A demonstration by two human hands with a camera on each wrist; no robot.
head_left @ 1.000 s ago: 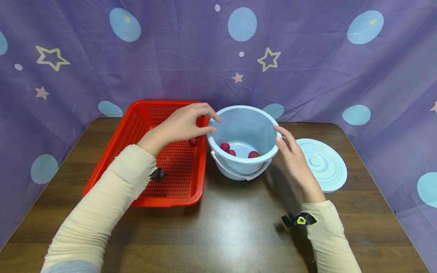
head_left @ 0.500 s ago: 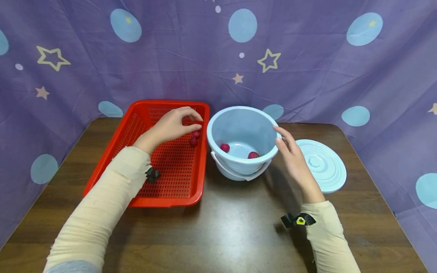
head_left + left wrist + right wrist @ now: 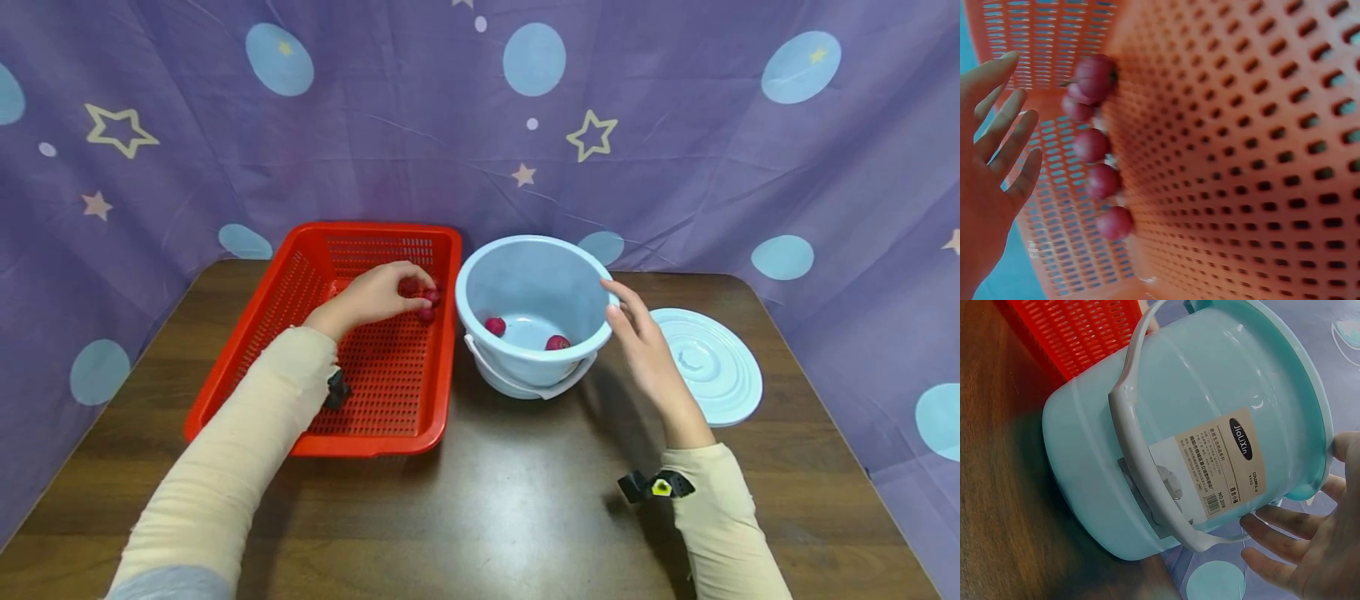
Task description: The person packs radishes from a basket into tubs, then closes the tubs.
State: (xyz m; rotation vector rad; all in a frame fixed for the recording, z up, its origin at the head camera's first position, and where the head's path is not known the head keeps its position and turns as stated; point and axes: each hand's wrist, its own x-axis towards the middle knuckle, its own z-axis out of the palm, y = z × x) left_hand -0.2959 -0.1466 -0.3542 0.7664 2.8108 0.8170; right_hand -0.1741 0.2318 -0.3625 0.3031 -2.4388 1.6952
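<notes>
My left hand [image 3: 378, 292] reaches down into the red slotted basket [image 3: 442, 358], its fingers apart and holding nothing. Close to the fingertips lie several dark red radishes [image 3: 427, 315]. In the left wrist view these radishes [image 3: 1104, 181] form a row along the basket's side, with the fingers [image 3: 1013, 137] a little apart from them. My right hand [image 3: 651, 358] holds the rim of the pale blue bucket [image 3: 536, 367] on its right side. The right wrist view shows the thumb at the rim and fingers against the bucket's outside. Two radishes [image 3: 495, 326] show at the bucket's bottom.
A pale blue round lid [image 3: 708, 367] lies right of the bucket, partly behind the right hand. The bucket's grey handle [image 3: 1141, 450] hangs down its front. Basket and bucket stand side by side on the brown wooden table [image 3: 495, 500], before a purple curtain [image 3: 420, 150].
My left hand has moved left from over the bucket's rim, then down into the basket. Three radishes showed in the bucket earlier; two show now. The right hand stays at the rim.
</notes>
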